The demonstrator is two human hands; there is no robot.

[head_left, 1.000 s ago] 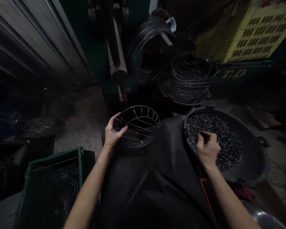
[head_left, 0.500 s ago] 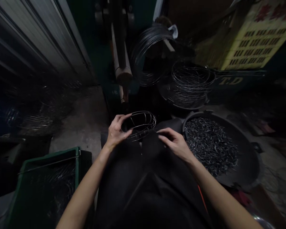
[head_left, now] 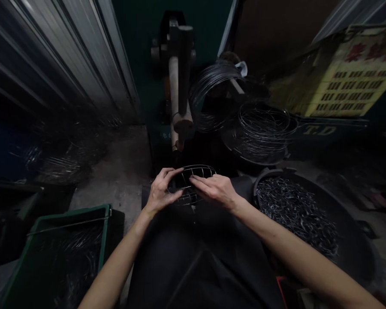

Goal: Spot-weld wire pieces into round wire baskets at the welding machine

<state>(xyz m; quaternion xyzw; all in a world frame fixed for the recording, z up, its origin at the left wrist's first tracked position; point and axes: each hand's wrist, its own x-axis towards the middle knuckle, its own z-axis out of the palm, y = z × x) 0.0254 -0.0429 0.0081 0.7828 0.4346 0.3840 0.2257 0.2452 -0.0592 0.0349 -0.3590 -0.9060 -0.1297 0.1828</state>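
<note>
My left hand point(head_left: 161, 191) grips the left side of a round wire basket point(head_left: 197, 166), thumb and fingers apart around its rim. The basket is made of thin shiny rings joined by short cross wires, and it is held over my lap. My right hand point(head_left: 217, 189) reaches across the basket's right side, fingers pressed together and pointing left into the ring. Whatever its fingertips may hold is too small and dark to make out. Just beyond the basket is the machine's round metal arm point(head_left: 182, 122). A dark apron point(head_left: 199, 257) covers my lap.
A wide black pan point(head_left: 354, 240) of short wire pieces point(head_left: 296, 210) is on the right. Behind it, wire rings point(head_left: 263, 128) fill another pan, beside a hanging wire coil point(head_left: 209, 81). A yellow crate point(head_left: 350, 90) stands back right, a green crate point(head_left: 107, 231) front left.
My right hand has moved left from beside the basket to over its ring. My left hand keeps its hold. The whole view has shifted, so the surroundings sit lower and further right.
</note>
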